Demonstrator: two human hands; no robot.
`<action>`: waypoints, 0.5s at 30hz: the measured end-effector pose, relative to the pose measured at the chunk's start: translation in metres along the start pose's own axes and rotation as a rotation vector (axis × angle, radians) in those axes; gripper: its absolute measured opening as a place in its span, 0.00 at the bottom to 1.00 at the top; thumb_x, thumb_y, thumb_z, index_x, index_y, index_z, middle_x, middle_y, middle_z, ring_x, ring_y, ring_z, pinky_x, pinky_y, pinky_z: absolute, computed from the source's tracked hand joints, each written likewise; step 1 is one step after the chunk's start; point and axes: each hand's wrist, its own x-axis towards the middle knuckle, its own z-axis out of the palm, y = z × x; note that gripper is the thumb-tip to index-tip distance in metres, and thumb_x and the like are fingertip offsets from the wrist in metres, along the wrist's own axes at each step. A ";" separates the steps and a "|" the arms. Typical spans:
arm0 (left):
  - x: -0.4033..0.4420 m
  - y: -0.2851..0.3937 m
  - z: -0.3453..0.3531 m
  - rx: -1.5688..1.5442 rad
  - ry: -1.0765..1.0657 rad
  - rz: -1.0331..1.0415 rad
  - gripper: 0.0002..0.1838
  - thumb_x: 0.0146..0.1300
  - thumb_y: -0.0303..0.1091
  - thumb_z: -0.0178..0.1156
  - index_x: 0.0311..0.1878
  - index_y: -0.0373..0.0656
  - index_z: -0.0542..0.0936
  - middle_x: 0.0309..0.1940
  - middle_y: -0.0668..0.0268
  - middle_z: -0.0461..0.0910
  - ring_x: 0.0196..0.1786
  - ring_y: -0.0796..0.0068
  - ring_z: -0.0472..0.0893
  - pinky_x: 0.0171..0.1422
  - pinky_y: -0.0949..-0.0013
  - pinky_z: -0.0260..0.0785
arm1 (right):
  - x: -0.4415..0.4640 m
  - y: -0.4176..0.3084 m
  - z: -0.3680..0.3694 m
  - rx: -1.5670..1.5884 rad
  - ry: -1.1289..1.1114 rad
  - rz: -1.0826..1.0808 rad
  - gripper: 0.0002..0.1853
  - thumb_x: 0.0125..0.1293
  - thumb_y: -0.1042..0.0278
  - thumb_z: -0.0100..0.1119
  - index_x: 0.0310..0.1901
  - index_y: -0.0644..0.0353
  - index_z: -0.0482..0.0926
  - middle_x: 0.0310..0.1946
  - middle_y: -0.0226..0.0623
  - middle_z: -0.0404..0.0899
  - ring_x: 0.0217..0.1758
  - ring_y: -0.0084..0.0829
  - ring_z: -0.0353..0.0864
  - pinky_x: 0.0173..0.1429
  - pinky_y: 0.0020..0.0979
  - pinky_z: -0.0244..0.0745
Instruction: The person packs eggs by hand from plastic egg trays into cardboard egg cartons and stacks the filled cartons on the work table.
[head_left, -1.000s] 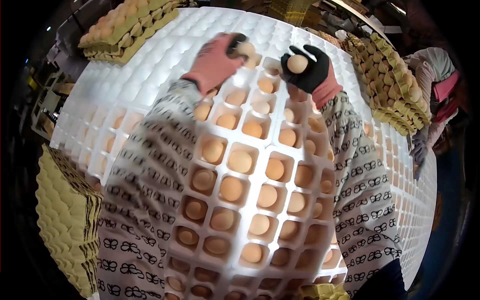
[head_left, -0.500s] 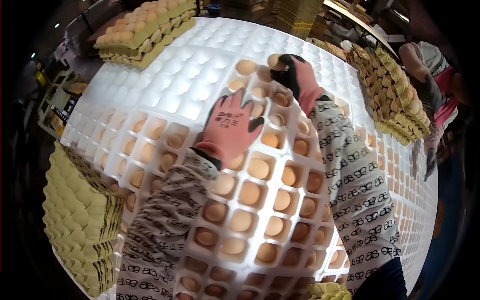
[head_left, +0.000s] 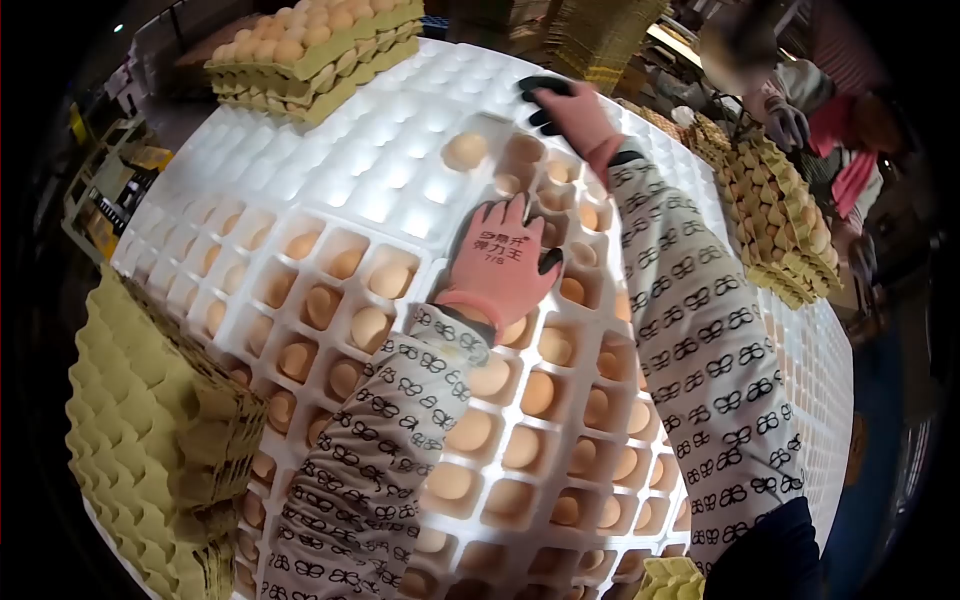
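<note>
Both hands wear pink gloves with black fingertips. My left hand (head_left: 500, 258) lies palm down over the white foam egg tray (head_left: 440, 105), fingers stretched out; whatever is under its palm is hidden. Farther up, my right hand (head_left: 575, 118) hovers at the tray's far side, its thumb and fingers apart with no egg visible between them. A brown egg (head_left: 465, 152) sits in a cell beyond my left fingertips. Just below my right hand is another egg (head_left: 526, 150) in its cell. Rows of eggs (head_left: 540, 393) fill cells nearer to me.
Stacked pulp cartons full of eggs (head_left: 300, 45) stand at the far left, and more egg-filled cartons (head_left: 785, 210) at the right. A tall stack of bare pulp cartons (head_left: 140, 400) is at the near left. Another person's gloved hand (head_left: 787, 122) shows at the upper right.
The egg held in my right fingers is no longer in them, and those fingers have spread. My left hand appears slightly lower and to the right; the whole view has shifted too.
</note>
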 end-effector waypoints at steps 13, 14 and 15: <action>0.004 0.008 -0.006 0.086 -0.053 -0.047 0.27 0.65 0.50 0.56 0.59 0.42 0.76 0.67 0.52 0.67 0.69 0.57 0.66 0.75 0.56 0.54 | -0.126 0.097 -0.134 -0.179 0.528 0.198 0.13 0.63 0.64 0.58 0.47 0.57 0.85 0.34 0.37 0.86 0.36 0.27 0.83 0.45 0.29 0.76; 0.003 0.008 -0.005 0.093 -0.060 -0.046 0.26 0.65 0.52 0.55 0.58 0.42 0.76 0.67 0.52 0.67 0.69 0.58 0.66 0.75 0.56 0.54 | -0.125 0.083 -0.126 -0.237 0.546 0.174 0.13 0.63 0.64 0.58 0.47 0.57 0.85 0.33 0.37 0.86 0.35 0.28 0.83 0.45 0.30 0.76; 0.003 0.009 -0.004 0.089 -0.061 -0.046 0.26 0.65 0.52 0.55 0.59 0.42 0.76 0.67 0.52 0.67 0.69 0.58 0.66 0.75 0.56 0.54 | -0.121 0.077 -0.122 -0.297 0.561 0.147 0.14 0.63 0.64 0.59 0.47 0.57 0.85 0.33 0.37 0.86 0.34 0.28 0.82 0.44 0.30 0.76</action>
